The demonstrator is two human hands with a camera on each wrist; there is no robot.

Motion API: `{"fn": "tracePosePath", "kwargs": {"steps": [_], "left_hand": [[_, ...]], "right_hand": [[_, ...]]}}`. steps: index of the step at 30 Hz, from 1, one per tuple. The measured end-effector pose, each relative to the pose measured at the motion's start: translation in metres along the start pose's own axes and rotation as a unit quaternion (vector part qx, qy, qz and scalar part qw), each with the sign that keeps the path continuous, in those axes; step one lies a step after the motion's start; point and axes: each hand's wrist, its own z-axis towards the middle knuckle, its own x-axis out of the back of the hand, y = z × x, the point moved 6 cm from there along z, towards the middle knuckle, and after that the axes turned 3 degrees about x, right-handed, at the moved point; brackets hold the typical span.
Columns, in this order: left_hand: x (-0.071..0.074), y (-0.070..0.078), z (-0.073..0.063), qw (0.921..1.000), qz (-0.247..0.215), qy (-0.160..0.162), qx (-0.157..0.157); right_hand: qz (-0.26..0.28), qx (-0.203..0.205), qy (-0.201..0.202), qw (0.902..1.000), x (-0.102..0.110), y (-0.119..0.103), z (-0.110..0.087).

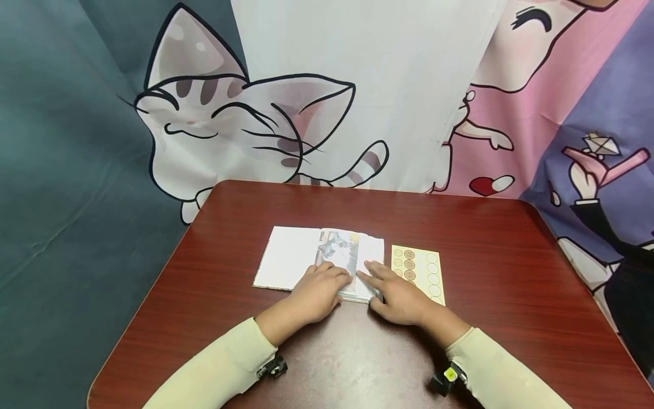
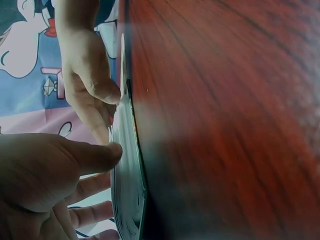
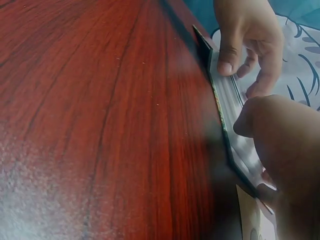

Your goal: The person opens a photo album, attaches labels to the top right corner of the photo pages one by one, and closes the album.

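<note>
A small album [image 1: 288,258] with white pages lies open on the table, a picture [image 1: 338,245] in grey and blue tones on its inner page. My left hand [image 1: 318,291] rests on that page, fingers extended over the picture's lower part. At the album's right side, my right hand [image 1: 401,296] touches the page with spread fingers. Both thumbs are by the front edge of the thick page stack [image 2: 127,165], as the left wrist view shows. A cream sheet of round stickers [image 1: 420,261], brown and pale, lies right of the album, partly covered by my right hand.
The album lies on a reddish-brown wooden table [image 1: 214,250]. Behind the table's far edge hangs a cartoon cloth backdrop [image 1: 398,74]. A small dark wrist device [image 1: 273,367] sits at the left sleeve, another [image 1: 449,377] at the right.
</note>
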Motion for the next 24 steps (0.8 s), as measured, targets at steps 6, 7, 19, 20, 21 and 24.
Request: {"fn": "tracePosePath", "kwargs": {"steps": [6, 7, 19, 20, 21, 24], "left_hand": [[0.001, -0.004, 0.001, 0.9997, 0.008, 0.025, -0.002], [0.001, -0.005, 0.001, 0.9996, 0.006, 0.026, -0.001], [0.013, -0.008, -0.005, 0.9939, -0.038, 0.101, -0.024], [0.015, -0.008, -0.006, 0.9921, -0.039, 0.115, -0.029], [0.017, -0.007, -0.007, 0.9903, -0.039, 0.129, -0.033], [0.023, -0.007, -0.008, 0.9853, -0.034, 0.163, -0.037]], "right_hand": [[-0.018, 0.006, 0.003, 0.9998, 0.0, -0.002, -0.001], [-0.021, 0.007, 0.003, 0.9998, 0.0, -0.002, -0.001], [-0.036, 0.012, 0.008, 0.9992, 0.002, -0.002, -0.002], [-0.037, 0.012, 0.01, 0.9992, 0.002, -0.002, -0.002], [-0.038, 0.012, 0.01, 0.9992, 0.003, -0.002, -0.002], [-0.039, 0.011, 0.011, 0.9991, 0.002, -0.001, -0.002]]}}
